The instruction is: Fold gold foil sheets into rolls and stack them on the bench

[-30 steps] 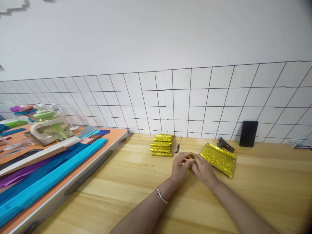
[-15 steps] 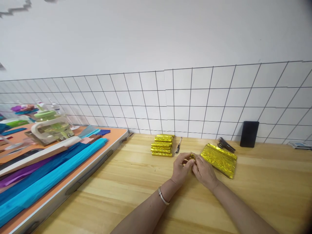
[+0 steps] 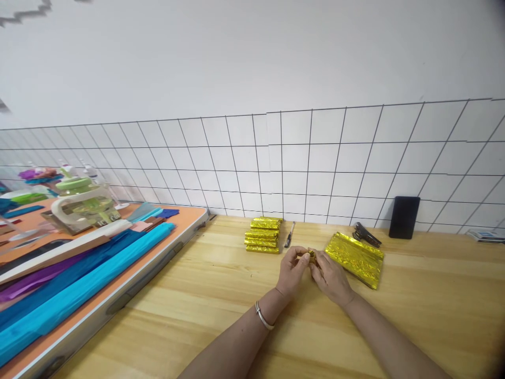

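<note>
Between my two hands is a small piece of shiny gold foil paper [image 3: 311, 256], rolled or folded and mostly hidden by fingers. My left hand [image 3: 294, 269] pinches it from the left, thumb on top. From the other side my right hand [image 3: 329, 273] grips it with bent fingers. Just right of my hands lies a flat stack of gold foil sheets [image 3: 357, 260]. Several gold foil rolls [image 3: 263, 237] are lined up in a pile to the left, with a pen [image 3: 290, 235] beside them.
Behind the foil sheets lies a black clip [image 3: 366, 235]. A black phone-like slab [image 3: 404, 217] leans against the tiled wall. On the left, an orange-topped table [image 3: 185, 221] carries blue and purple crepe paper [image 3: 98, 284] and a green-lidded jug [image 3: 84, 205].
The fingers have shifted slightly around the foil piece, and the left thumb has moved up and left. More of the foil shows between the hands. Other things stay put.
</note>
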`<state>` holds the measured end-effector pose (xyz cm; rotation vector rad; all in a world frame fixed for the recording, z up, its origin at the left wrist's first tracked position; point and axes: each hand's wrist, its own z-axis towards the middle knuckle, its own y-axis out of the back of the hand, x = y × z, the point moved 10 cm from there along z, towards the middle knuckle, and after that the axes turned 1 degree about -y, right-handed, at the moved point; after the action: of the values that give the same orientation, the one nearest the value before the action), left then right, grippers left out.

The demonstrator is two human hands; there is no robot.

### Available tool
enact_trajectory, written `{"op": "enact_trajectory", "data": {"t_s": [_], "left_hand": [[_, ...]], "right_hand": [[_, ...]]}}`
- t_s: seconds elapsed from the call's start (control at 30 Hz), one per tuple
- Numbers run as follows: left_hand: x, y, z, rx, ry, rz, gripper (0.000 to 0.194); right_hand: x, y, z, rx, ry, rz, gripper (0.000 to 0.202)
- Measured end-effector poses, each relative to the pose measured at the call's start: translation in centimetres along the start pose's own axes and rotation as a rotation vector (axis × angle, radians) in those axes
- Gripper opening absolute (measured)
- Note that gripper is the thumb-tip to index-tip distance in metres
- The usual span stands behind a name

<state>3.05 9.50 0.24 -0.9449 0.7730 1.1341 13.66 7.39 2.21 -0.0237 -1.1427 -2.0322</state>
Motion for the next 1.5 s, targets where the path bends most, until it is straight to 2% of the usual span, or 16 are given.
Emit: {"op": "enact_trajectory", "data": {"t_s": [0.17,0.5,0.7,0.93,1.13,1.3,1.37,1.5], "left_hand": [[0.4,-0.2,0.7,0.078,0.050,-0.050,0.025],[1.0,0.0,0.7,0.089,0.052,-0.055,0.024],[1.0,-0.1,0.8,0.104,0.009,0.029,0.040],[-0.1,-0.1,0.7,0.098,-0.047,0.182,0.023],[0.3,0.1,0.8,0.086,-0.039,0.151,0.026],[0.5,0.1,0.9,0.083,-0.037,0.133,0.026],[0.4,0.1,0.9,0.080,-0.036,0.128,0.026],[0.1,0.2,0.9,0.065,-0.040,0.128,0.026]], "right_hand": [[-0.4,-0.4,-0.2,0.037,0.010,0.080,0.036],[-0.4,-0.3,-0.1,0.031,0.020,0.105,0.032],[-0.8,-0.5,-0.1,0.034,0.004,0.073,0.035],[-0.7,-0.6,-0.2,0.058,0.007,0.085,0.033],[-0.7,-0.1,-0.1,0.021,0.008,0.116,0.032],[-1.0,-0.4,-0.2,0.039,0.004,0.134,0.030],[-1.1,-0.2,-0.3,0.020,-0.004,0.140,0.031],[-1.7,1.0,-0.4,-0.105,-0.046,0.158,0.036]]}}
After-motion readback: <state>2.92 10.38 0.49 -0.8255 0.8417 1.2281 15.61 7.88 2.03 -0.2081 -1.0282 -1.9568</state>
